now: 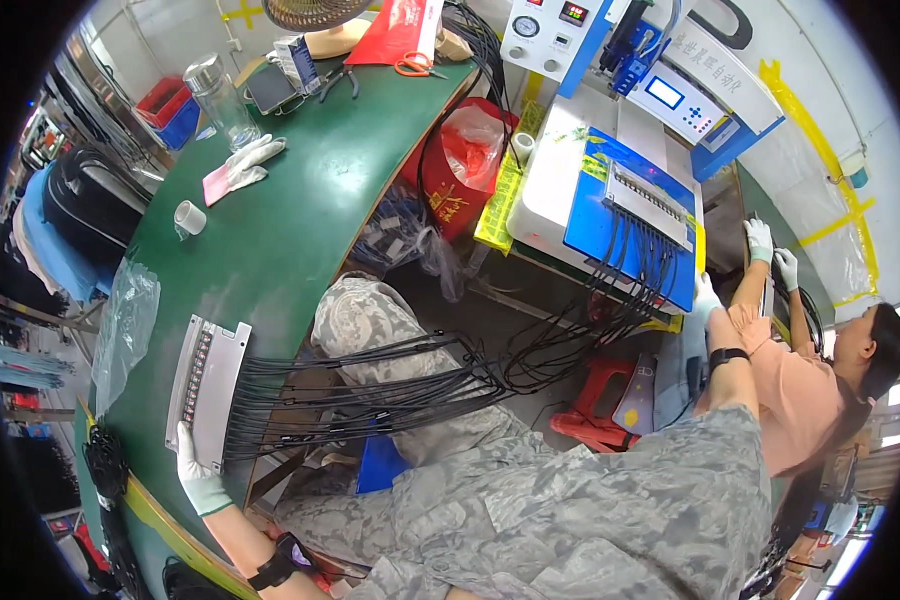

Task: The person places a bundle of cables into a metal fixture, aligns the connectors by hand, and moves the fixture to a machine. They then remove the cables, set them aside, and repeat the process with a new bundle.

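My left hand, in a white glove, grips the near end of a silver metal clamping strip lying on the green table. A row of dark slots runs along this strip, and many black cables leave its right side, hanging across my lap. My right hand, also gloved, is at the near right corner of the blue plate of a benchtop machine; its fingers are partly hidden. On that plate lies a second silver strip, its black cables drooping over the front edge.
On the green table are a loose glove, tape roll, glass jar, pliers and orange scissors. A red bag hangs between table and machine. A co-worker with gloved hands sits at right. A red stool stands below.
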{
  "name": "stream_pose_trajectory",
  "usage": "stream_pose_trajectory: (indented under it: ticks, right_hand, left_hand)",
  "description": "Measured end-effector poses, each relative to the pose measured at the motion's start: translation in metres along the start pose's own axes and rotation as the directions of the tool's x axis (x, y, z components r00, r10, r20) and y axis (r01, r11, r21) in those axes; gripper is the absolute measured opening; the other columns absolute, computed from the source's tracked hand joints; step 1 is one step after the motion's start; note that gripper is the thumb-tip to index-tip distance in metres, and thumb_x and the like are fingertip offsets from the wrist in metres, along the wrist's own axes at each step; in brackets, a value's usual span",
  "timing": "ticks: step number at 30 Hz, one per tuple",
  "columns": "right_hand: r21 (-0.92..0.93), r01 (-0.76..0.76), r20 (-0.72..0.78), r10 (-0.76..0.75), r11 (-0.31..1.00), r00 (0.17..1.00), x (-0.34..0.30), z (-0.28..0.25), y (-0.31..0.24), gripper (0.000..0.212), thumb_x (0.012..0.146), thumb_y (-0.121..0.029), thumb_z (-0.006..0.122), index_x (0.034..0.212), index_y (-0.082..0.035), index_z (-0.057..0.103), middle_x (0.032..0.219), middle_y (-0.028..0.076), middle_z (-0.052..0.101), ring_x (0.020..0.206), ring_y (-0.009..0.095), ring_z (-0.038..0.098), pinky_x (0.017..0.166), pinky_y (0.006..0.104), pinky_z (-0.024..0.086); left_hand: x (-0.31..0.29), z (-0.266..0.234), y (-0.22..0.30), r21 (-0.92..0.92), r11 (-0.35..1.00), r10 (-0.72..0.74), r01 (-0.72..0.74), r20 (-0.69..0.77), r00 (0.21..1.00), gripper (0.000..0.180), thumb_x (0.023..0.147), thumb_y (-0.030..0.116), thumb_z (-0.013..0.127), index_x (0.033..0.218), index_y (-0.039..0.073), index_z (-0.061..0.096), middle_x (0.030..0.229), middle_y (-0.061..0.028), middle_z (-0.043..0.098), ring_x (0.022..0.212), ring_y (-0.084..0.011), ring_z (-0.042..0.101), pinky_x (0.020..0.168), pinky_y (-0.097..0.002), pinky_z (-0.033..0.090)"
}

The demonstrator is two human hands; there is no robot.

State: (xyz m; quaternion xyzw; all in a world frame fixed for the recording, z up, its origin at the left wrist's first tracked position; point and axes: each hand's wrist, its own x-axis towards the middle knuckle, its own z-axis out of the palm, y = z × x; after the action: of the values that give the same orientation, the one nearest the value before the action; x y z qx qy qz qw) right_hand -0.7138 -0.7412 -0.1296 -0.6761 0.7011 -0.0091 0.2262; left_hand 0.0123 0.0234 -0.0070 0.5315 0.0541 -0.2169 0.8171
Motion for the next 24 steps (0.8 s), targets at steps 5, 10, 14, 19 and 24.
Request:
stream_pose_trajectory:
  ticks: [5,10,14,19,24]
  right_hand:
    - [-0.126,-0.191,-0.249,0.155,0.973,0.956,-0.039,0.033,-0.039,0.073,0.075,-0.021,0.072,0.141,-0.017,0.042,0.127,0.019,0.059,0.114,0.036,0.058,0.095,0.0376,0.047]
    - [-0.607,0.144,0.186,-0.037,0.781,0.982,-0.083,-0.078,-0.126,0.048,0.081,-0.036,0.065,0.122,-0.011,0.062,0.122,0.016,0.063,0.115,0.033,0.059,0.096,0.0392,0.046]
    - [-0.196,0.294,-0.403,-0.351,0.935,0.845,-0.095,-0.095,-0.249,0.038,0.087,-0.039,0.059,0.113,-0.012,0.067,0.114,0.012,0.067,0.106,0.030,0.063,0.091,0.0377,0.048]
    - [0.184,0.657,0.109,-0.679,0.731,0.726,-0.221,-0.030,-0.480,0.033,0.089,-0.024,0.061,0.116,-0.006,0.067,0.110,0.010,0.068,0.087,0.017,0.066,0.076,0.0289,0.054]
    - [0.526,0.822,0.326,-0.944,0.220,0.045,-0.326,0.115,-0.621,0.033,0.087,-0.034,0.058,0.108,-0.011,0.070,0.109,0.012,0.068,0.090,0.028,0.068,0.084,0.0348,0.053]
  left_hand:
    - [-0.004,0.001,0.000,-0.014,1.000,0.009,-0.011,-0.115,0.993,0.045,0.098,0.022,0.056,0.131,-0.008,0.048,0.126,-0.0180,0.058,0.110,-0.0265,0.061,0.097,-0.0386,0.051]
    - [0.003,-0.029,-0.021,0.107,0.979,0.182,-0.172,-0.094,0.979,0.044,0.098,0.021,0.057,0.130,-0.007,0.050,0.130,-0.0190,0.055,0.112,-0.0265,0.060,0.098,-0.0379,0.049]
    - [-0.003,-0.050,-0.034,0.859,0.284,0.647,-0.427,0.157,0.746,0.037,0.099,0.005,0.049,0.135,0.003,0.052,0.133,-0.0189,0.053,0.113,-0.0311,0.058,0.098,-0.0344,0.047]
    - [-0.019,-0.024,-0.006,0.905,-0.234,0.619,-0.355,0.420,0.664,0.043,0.095,0.015,0.059,0.131,-0.007,0.050,0.129,-0.0202,0.055,0.115,-0.0262,0.056,0.102,-0.0340,0.042]
    - [-0.047,0.018,0.016,0.802,0.565,0.346,-0.193,-0.018,0.938,0.055,0.090,0.012,0.064,0.134,-0.013,0.044,0.127,-0.0175,0.055,0.112,-0.0234,0.055,0.099,-0.0325,0.042]
